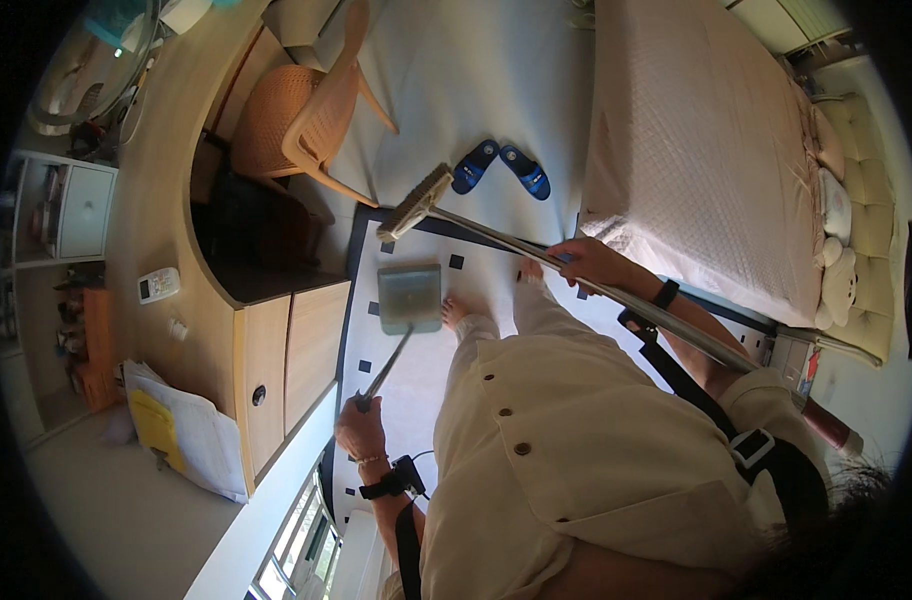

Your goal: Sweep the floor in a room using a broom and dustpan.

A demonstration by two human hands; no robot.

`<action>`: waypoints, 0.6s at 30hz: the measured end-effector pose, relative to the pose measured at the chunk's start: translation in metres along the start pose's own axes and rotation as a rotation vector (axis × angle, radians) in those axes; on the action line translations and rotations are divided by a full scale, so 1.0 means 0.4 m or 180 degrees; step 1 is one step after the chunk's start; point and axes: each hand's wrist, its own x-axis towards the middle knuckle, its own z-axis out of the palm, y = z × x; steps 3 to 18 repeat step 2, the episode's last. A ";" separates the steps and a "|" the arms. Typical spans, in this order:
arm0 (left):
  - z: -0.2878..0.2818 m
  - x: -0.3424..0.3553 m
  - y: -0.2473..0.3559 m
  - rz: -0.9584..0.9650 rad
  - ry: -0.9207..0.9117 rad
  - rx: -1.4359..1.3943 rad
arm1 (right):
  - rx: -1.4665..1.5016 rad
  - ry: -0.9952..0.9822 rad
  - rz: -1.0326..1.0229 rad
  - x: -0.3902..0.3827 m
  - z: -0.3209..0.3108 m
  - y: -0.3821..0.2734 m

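Observation:
My left hand (pixel 361 428) is closed around the thin handle of a grey-green dustpan (pixel 410 297), whose pan lies on the light tiled floor in front of my feet. In my right hand (pixel 584 262) is the long metal pole of a broom (pixel 414 204). The pole slants back past my right forearm to a brown end near my shoulder. Its bristled head is ahead of the dustpan, apart from it, close to a dark floor border. A pair of blue slippers (pixel 499 169) sits just beyond the broom head.
A woven-seat wooden chair (pixel 276 120) stands at the far left by a curved wooden desk (pixel 166 225), which carries a white remote control (pixel 158 286). To the right is a bed with a pink quilted cover (pixel 696 150). A cabinet (pixel 286 360) flanks my left side.

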 end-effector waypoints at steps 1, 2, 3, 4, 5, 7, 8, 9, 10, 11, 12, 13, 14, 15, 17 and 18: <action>0.005 0.002 -0.001 -0.0093 -0.0064 -0.0110 | -0.0049 -0.0135 -0.0070 0.030 -0.010 -0.008; -0.005 -0.001 0.014 -0.0159 -0.0078 -0.0243 | -0.0097 -0.0257 -0.0139 0.065 -0.021 -0.009; -0.005 -0.001 0.014 -0.0159 -0.0078 -0.0243 | -0.0097 -0.0257 -0.0139 0.065 -0.021 -0.009; -0.005 -0.001 0.014 -0.0159 -0.0078 -0.0243 | -0.0097 -0.0257 -0.0139 0.065 -0.021 -0.009; -0.005 -0.001 0.014 -0.0159 -0.0078 -0.0243 | -0.0097 -0.0257 -0.0139 0.065 -0.021 -0.009; -0.005 -0.001 0.014 -0.0159 -0.0078 -0.0243 | -0.0097 -0.0257 -0.0139 0.065 -0.021 -0.009; -0.005 -0.001 0.014 -0.0159 -0.0078 -0.0243 | -0.0097 -0.0257 -0.0139 0.065 -0.021 -0.009; -0.005 -0.001 0.014 -0.0159 -0.0078 -0.0243 | -0.0097 -0.0257 -0.0139 0.065 -0.021 -0.009; -0.005 -0.001 0.014 -0.0159 -0.0078 -0.0243 | -0.0097 -0.0257 -0.0139 0.065 -0.021 -0.009; -0.005 -0.001 0.014 -0.0159 -0.0078 -0.0243 | -0.0097 -0.0257 -0.0139 0.065 -0.021 -0.009; -0.005 -0.001 0.014 -0.0159 -0.0078 -0.0243 | -0.0097 -0.0257 -0.0139 0.065 -0.021 -0.009; -0.005 -0.001 0.014 -0.0159 -0.0078 -0.0243 | -0.0097 -0.0257 -0.0139 0.065 -0.021 -0.009; -0.005 -0.001 0.014 -0.0159 -0.0078 -0.0243 | -0.0097 -0.0257 -0.0139 0.065 -0.021 -0.009; -0.005 -0.001 0.014 -0.0159 -0.0078 -0.0243 | -0.0097 -0.0257 -0.0139 0.065 -0.021 -0.009; -0.005 -0.001 0.014 -0.0159 -0.0078 -0.0243 | -0.0097 -0.0257 -0.0139 0.065 -0.021 -0.009; -0.005 -0.001 0.014 -0.0159 -0.0078 -0.0243 | -0.0097 -0.0257 -0.0139 0.065 -0.021 -0.009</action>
